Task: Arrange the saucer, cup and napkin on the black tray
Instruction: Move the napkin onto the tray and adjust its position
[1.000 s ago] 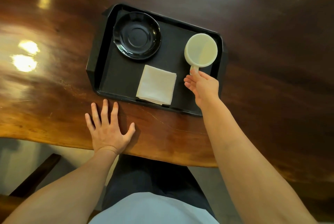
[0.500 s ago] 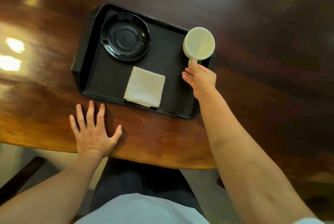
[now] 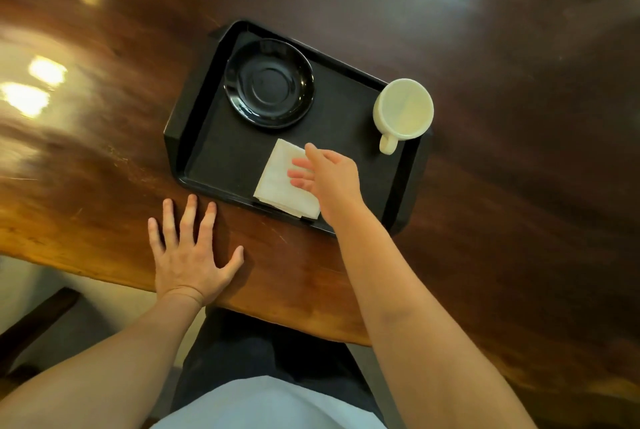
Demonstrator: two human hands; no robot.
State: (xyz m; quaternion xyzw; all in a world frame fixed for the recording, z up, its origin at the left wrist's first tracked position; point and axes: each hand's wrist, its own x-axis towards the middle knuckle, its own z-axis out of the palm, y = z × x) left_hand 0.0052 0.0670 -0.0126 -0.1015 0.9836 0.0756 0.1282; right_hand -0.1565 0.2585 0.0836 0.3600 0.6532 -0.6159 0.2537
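Observation:
A black tray (image 3: 207, 137) lies on the wooden table. A glossy black saucer (image 3: 269, 83) sits in its far left corner. The cream cup (image 3: 403, 109) stands upright at the tray's far right, handle pointing toward me. A folded white napkin (image 3: 277, 182) lies at the tray's near edge. My right hand (image 3: 327, 174) hovers over the napkin's right side, fingers apart, holding nothing. My left hand (image 3: 188, 253) rests flat on the table just in front of the tray, fingers spread.
The table's near edge (image 3: 104, 276) runs just below my left hand, with my lap beneath it. A dark chair part (image 3: 31, 328) shows at the lower left. Bright light reflections mark the table's left side.
My right hand let go of the cup's handle and moved left over the napkin. The cup stands free at the tray's far right. My left hand stays flat.

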